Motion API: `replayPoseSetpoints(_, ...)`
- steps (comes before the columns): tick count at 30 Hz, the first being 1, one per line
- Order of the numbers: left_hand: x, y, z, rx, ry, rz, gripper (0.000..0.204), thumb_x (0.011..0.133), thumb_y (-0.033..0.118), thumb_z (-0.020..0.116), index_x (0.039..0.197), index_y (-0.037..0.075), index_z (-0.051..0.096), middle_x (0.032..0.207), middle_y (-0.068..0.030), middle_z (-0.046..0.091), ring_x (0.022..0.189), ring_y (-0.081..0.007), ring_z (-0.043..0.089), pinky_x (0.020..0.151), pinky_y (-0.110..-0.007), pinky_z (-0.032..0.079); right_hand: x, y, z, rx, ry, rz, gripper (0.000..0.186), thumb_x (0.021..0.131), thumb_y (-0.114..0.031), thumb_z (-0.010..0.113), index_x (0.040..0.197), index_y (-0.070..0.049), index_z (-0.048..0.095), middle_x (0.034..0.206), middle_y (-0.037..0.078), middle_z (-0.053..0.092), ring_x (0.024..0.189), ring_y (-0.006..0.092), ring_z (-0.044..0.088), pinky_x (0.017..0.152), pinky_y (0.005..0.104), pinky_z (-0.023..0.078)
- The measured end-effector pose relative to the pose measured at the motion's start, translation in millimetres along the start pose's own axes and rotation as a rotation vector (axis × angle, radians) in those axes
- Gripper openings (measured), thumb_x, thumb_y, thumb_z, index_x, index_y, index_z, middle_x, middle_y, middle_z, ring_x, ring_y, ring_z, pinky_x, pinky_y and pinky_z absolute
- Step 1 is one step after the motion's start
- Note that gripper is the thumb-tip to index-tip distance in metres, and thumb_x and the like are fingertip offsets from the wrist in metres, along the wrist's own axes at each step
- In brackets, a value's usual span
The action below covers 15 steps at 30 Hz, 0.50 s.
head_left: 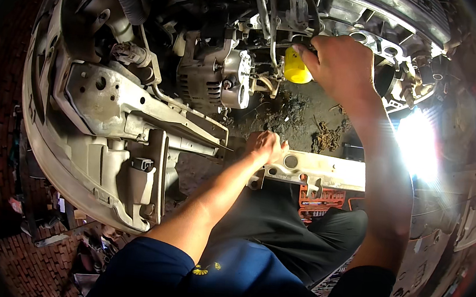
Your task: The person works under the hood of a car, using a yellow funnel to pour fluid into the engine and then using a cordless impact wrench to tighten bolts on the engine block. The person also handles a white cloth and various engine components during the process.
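In the engine bay my right hand [346, 64] is curled at a yellow oil filter [298, 68]. The thumb lies against its upper right side, while the other fingers are mostly hidden behind the hand. Lower down, my left hand [265, 146] is closed over the left end of a pale metal crossmember [322, 169], which runs to the right and passes behind my right forearm. Left of the filter sits a silver alternator [213, 80] with a slotted housing.
A bare, dirty frame rail [139, 104] and curved body panel fill the left side. Beneath the crossmember lies a red tool case [323, 197] by my legs. A bright lamp [417, 144] glares at right. Oily debris [331, 135] covers the ground below the engine.
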<state>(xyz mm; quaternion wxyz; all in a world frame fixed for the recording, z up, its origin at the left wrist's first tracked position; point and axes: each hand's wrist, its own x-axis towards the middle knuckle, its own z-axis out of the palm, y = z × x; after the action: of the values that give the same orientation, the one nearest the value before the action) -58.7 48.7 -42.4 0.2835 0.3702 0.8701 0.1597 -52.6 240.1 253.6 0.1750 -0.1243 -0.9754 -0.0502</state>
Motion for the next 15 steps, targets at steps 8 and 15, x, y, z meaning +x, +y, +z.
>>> replayPoseSetpoints(8,-2,3,-6,0.033,-0.049,-0.019,0.054,0.099,0.045,0.063,0.084,-0.005,0.076,0.088,-0.0310,0.073,0.089,-0.0459,0.074,0.083,-0.052,0.060,18,-9,-23,-0.013,-0.041,-0.011,0.043,0.099,-0.051,0.065,0.087,-0.013,0.079,0.076,0.009,0.074,0.077,0.0281,0.077,0.062,0.0441,0.059)
replayPoseSetpoints(15,-14,16,-21,0.023,0.012,-0.002,0.058,0.100,0.046,0.061,0.079,-0.005,0.076,0.077,-0.0288,0.072,0.078,-0.0411,0.074,0.078,-0.049,0.060,1,4,3,0.018,-0.154,0.143,0.047,0.101,-0.055,0.062,0.091,-0.012,0.079,0.077,0.010,0.075,0.078,0.0291,0.077,0.063,0.0451,0.059)
